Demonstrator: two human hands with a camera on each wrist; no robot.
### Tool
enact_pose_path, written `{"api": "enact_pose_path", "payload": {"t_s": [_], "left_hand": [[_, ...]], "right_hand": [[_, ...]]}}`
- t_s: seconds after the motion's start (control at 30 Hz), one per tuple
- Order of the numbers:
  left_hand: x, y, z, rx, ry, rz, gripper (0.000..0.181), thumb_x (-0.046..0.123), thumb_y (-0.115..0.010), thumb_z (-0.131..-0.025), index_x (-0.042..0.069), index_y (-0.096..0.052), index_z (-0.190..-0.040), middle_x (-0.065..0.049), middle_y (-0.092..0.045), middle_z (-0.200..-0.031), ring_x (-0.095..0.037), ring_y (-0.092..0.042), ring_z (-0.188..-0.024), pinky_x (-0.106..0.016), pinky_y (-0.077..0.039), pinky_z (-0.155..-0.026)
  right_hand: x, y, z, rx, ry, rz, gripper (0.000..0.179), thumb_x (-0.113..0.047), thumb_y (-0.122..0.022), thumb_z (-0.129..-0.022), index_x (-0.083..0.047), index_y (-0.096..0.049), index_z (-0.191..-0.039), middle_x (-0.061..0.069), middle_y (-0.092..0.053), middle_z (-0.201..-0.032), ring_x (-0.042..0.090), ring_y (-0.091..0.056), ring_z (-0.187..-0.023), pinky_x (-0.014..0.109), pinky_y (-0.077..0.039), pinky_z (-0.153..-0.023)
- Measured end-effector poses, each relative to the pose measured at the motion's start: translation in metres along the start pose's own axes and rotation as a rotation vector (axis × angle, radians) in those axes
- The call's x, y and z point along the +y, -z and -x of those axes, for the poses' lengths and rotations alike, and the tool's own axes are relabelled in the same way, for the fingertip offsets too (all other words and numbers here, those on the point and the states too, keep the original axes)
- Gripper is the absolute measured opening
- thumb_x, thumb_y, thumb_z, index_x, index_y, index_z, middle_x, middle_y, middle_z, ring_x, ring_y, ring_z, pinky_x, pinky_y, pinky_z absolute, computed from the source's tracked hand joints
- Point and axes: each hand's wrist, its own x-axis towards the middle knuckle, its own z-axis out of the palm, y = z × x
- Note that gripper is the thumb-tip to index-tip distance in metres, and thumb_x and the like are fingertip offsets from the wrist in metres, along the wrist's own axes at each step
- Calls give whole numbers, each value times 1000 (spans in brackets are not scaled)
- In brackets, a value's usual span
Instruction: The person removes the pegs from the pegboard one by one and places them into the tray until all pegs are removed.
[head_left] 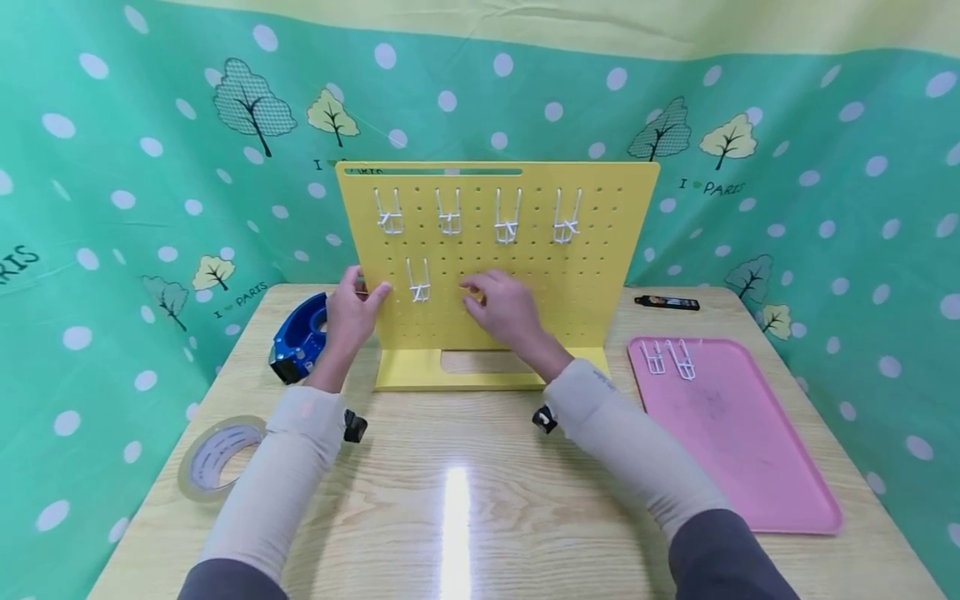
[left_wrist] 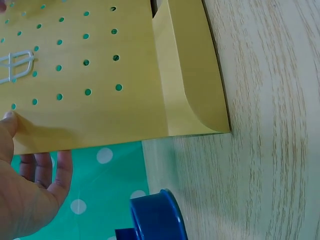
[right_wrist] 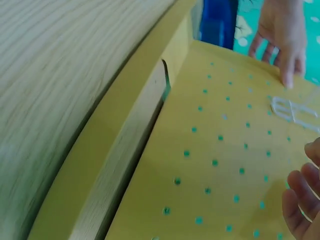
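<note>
A yellow pegboard [head_left: 480,250] stands upright on the table. My left hand [head_left: 354,310] grips its left edge; in the left wrist view the thumb lies on the front and the other fingers are behind. Several white wire hooks hang in the board's top row, among them one hook [head_left: 507,218]. A lower hook [head_left: 418,282] hangs between my hands. My right hand [head_left: 510,310] is just in front of the board's middle, right of that lower hook, fingers loosely bent. Nothing shows between its thumb and fingers; the right wrist view catches only part of this hand [right_wrist: 306,200].
At right lies a pink tray [head_left: 735,442] with two white hooks [head_left: 681,360] near its far edge. Behind it is a small black tube-like item [head_left: 667,302]. On the left are a blue tape dispenser [head_left: 296,342] and a tape roll [head_left: 206,467]. A green dotted cloth surrounds the table.
</note>
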Motion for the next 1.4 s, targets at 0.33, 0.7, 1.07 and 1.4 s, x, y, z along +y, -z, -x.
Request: {"api": "enact_pose_path", "payload": {"t_s": [0.33, 0.7, 1.07, 1.4], "left_hand": [[3, 0, -1, -2, 3, -6, 45, 40, -62, -101, 11, -53, -134, -21, -69, -114, -34, -69, -101, -45, -59, -83], [3, -3, -2, -13, -5, -3, 45, 42, -63, -100, 11, -54, -132, -21, -69, -112, -34, -69, -100, -45, -59, -82], [3, -3, -1, -13, -10, -7, 45, 41, -63, -100, 11, -54, -133, -21, -70, -113, -35, -70, -102, -47, -59, -83], [1, -2, -1, -9, 6, -18, 46, 42, -63, -100, 12, -53, -134, -20, -70, -114, -34, -70, -102, -46, -59, -83]], "right_hand": [[-31, -24, -18, -17, 9, 73, 26, -30, -69, -97, -21, -71, -121, -1, -72, -115, 7, -59, -64, 16, -40, -49], [-48, -43, -27, 40, -33, 99, 17, -29, -66, -99, -22, -74, -113, -2, -72, -105, 6, -59, -62, 16, -41, -50], [-53, -50, -29, 115, -63, 85, 12, -26, -68, -98, -22, -77, -105, -3, -72, -95, 8, -61, -63, 19, -47, -54], [-51, -53, -25, 161, 8, 99, 12, -26, -68, -98, -24, -77, -105, -4, -71, -93, 7, -59, -60, 18, -43, -51]]}}
